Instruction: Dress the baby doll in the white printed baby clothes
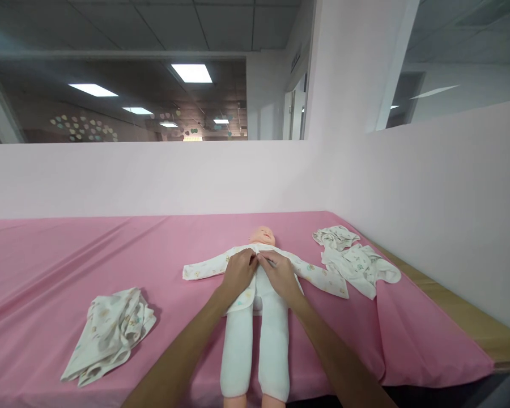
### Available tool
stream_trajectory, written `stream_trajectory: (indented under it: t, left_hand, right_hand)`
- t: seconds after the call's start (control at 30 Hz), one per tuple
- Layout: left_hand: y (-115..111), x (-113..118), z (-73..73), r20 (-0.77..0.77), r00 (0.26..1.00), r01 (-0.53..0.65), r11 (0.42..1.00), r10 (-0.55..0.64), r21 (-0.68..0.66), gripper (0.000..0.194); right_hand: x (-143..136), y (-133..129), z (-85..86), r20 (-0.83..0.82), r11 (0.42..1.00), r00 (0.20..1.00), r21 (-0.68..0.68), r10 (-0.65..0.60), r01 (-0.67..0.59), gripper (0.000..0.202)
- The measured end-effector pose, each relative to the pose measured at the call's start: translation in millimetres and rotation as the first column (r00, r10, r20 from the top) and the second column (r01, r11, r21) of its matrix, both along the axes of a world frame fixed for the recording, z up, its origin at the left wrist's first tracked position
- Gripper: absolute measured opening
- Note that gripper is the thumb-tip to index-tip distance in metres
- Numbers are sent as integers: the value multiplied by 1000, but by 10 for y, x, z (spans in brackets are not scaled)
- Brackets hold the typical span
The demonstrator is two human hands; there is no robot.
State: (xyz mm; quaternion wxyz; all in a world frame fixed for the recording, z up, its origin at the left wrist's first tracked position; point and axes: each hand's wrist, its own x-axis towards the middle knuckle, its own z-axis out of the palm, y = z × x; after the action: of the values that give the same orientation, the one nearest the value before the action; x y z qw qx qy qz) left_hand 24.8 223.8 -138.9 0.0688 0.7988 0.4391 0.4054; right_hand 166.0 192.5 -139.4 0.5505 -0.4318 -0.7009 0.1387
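Observation:
A baby doll point(263, 234) lies on its back on a pink sheet, its head toward the wall. It wears white trousers point(274, 345) and a white patterned jacket point(323, 277) with both sleeves spread out sideways. My left hand point(239, 273) is closed at the upper chest, its fingertips pinching the jacket's edge near the neck. Close beside it, my right hand point(280, 275) pinches the jacket at the same spot, the fingertips of both hands nearly touching. The small piece between the fingers is mostly hidden.
A folded patterned cloth point(110, 334) lies at the left front of the pink sheet point(161, 243). Crumpled white garments point(357, 263) rest at the right, near a bare wooden edge point(463, 317). White walls with windows stand behind and to the right.

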Motion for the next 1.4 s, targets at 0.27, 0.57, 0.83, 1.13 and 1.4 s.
stream_trajectory:
  t: [0.27, 0.57, 0.83, 1.13, 1.4]
  left_hand:
    - [14, -84, 85, 353, 930, 240, 897, -103, -370, 18]
    - [110, -60, 26, 445, 892, 268, 880, -74, -391, 29]
    - [92, -59, 42, 398, 914, 231, 906, -78, -355, 28]
    - [-585, -183, 34, -132, 990, -64, 991, 48, -115, 13]
    - [-675, -133, -30, -419, 887, -157, 980, 193, 119, 23]
  right_hand:
    - [35, 10, -1, 173, 998, 983, -2, 58, -59, 27]
    - [26, 49, -89, 62, 998, 998, -56, 5, -2, 38]
    - [31, 72, -75, 147, 999, 988, 20, -39, 36, 24]
    - [184, -341, -205, 363, 938, 866, 83, -344, 338, 16]
    - [251, -375, -144, 159, 930, 961, -257, -227, 262, 12]
